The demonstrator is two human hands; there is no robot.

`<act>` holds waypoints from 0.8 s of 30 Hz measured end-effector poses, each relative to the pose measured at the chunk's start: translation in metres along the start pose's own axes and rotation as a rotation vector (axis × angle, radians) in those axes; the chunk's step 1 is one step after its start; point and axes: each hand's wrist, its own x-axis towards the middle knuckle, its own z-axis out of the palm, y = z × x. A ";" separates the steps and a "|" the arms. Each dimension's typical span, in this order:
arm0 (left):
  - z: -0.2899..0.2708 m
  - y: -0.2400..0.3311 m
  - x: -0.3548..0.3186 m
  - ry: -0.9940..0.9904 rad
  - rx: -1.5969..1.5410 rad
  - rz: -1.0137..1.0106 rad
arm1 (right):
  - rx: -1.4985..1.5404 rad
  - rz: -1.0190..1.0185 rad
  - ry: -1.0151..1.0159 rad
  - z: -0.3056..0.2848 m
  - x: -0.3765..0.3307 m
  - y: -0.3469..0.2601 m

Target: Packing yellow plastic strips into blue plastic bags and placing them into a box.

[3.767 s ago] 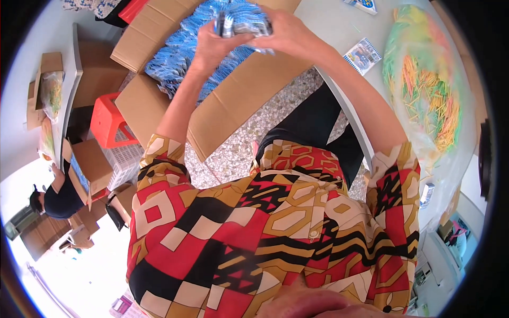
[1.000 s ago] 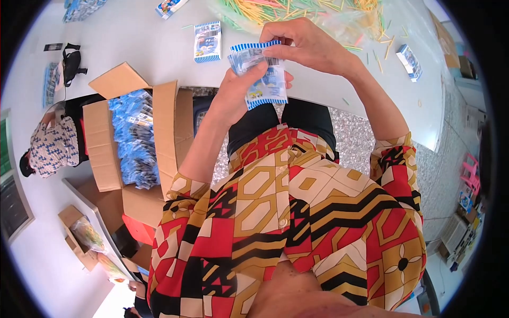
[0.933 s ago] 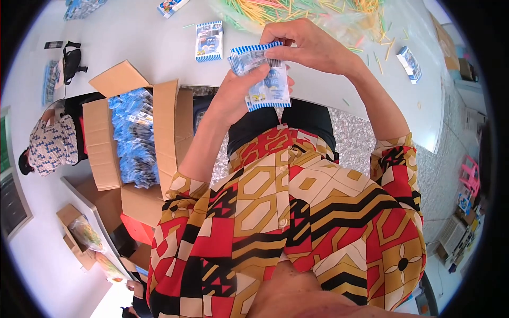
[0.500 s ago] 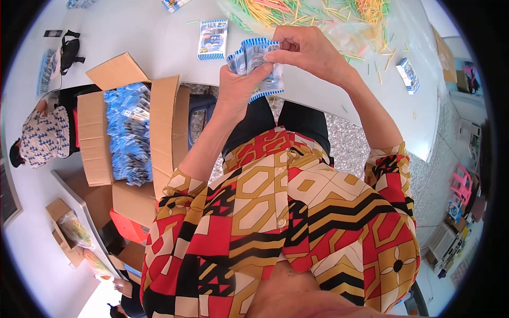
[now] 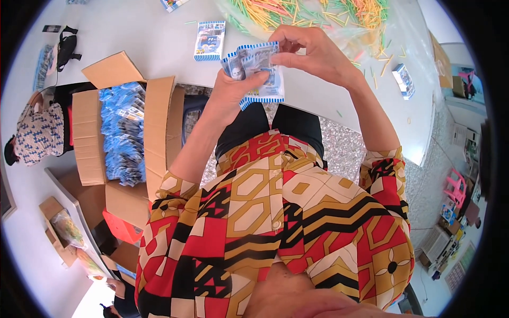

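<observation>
My left hand (image 5: 230, 95) grips a few small blue-and-white plastic packets (image 5: 270, 85) in a fanned bunch, its thumb pressed across their front. The packets have striped ends and hang above the table's near edge. At their upper right corner, my right hand (image 5: 315, 55) closes thumb and forefinger on the edge of the front packet, its other fingers curled. Just beyond my left hand, a blue-and-white box-like pack (image 5: 209, 41) lies on the table. Thin coloured sticks (image 5: 297, 13) in green, yellow, pink and orange are heaped past my right hand on clear plastic.
To the left stands an open cardboard box (image 5: 89, 138) filled with blue packets (image 5: 123, 132). A smaller blue-and-white pack (image 5: 403, 81) and loose sticks lie on the table (image 5: 159, 37) at right. Another person (image 5: 40, 127) sits at far left. A dark blue stool (image 5: 193, 114) is beside the box.
The packets have turned so that more of the front one's face shows, and they spread wider. My right hand stays at their upper corner. The whole view has shifted slightly.
</observation>
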 end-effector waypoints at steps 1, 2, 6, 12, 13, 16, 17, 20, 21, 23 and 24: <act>0.000 -0.001 0.000 0.020 0.038 0.056 | -0.008 -0.045 0.034 0.001 0.000 0.001; 0.001 -0.001 0.001 0.040 0.076 0.110 | -0.016 -0.090 0.069 0.002 -0.001 0.001; 0.005 0.000 -0.001 0.076 0.086 0.152 | -0.147 -0.192 0.157 0.003 -0.005 -0.007; 0.004 -0.002 -0.002 0.136 0.076 0.124 | -0.302 -0.287 0.177 0.005 -0.012 -0.025; 0.004 -0.002 -0.001 0.131 0.087 0.126 | -0.388 -0.370 0.209 0.009 -0.011 -0.020; 0.006 -0.002 0.001 0.136 0.110 0.118 | -0.507 -0.450 0.224 0.010 -0.011 -0.018; 0.005 -0.002 0.001 0.145 0.124 0.113 | -0.540 -0.452 0.208 0.010 -0.011 -0.020; 0.005 -0.003 0.004 0.165 0.109 0.128 | -0.592 -0.520 0.190 0.008 -0.010 -0.018; 0.004 -0.004 0.003 0.161 0.110 0.129 | -0.595 -0.518 0.192 0.008 -0.010 -0.018; 0.004 -0.005 0.005 0.163 0.107 0.093 | -0.634 -0.591 0.123 0.008 -0.011 -0.016; 0.006 -0.004 0.005 0.147 0.108 0.101 | -0.651 -0.590 0.131 0.010 -0.013 -0.014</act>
